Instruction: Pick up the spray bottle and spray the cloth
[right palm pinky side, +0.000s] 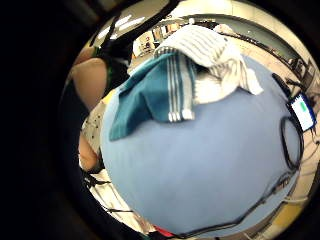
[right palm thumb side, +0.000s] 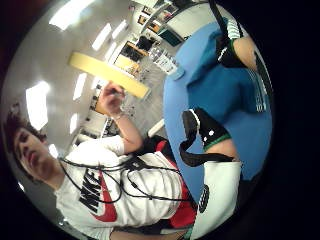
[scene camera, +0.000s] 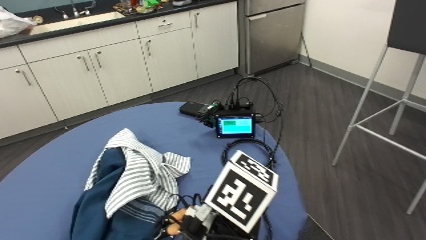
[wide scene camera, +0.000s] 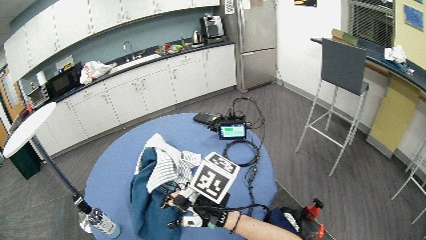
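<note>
Resting at the near edge of the round blue table (scene camera: 60, 165), the black-gloved right hand (wide scene camera: 193, 214) sits just beside the heaped cloths, its forearm reaching in from the table's rim. In the outside view only a few fingertips (scene camera: 174, 218) show below the marker, close against the dark cloth; whether they are curled or straight I cannot tell. The thumb-side palm view shows strapped fingers standing over the teal fabric with nothing visibly held between them.

2 cloths lie bunched together on the table: a dark teal towel with white stripes near its hem (scene camera: 100, 205) underneath, and a white cloth with thin grey stripes (scene camera: 143, 172) draped over its upper part. In the little-finger-side palm view the teal towel (right palm pinky side: 150, 95) and the striped white cloth (right palm pinky side: 215, 60) lie across the far part of the blue tabletop, apart from the palm.

The clear plastic spray bottle (wide scene camera: 100, 220) stands upright at the table's left edge in the wide outside view, well apart from the gloved hand, with the cloth heap between them.

On the far side of the table a small black monitor with a lit green-and-white screen (scene camera: 234, 125) stands among black cables (scene camera: 256, 147), with a flat black box (scene camera: 193, 108) just beside it.
</note>
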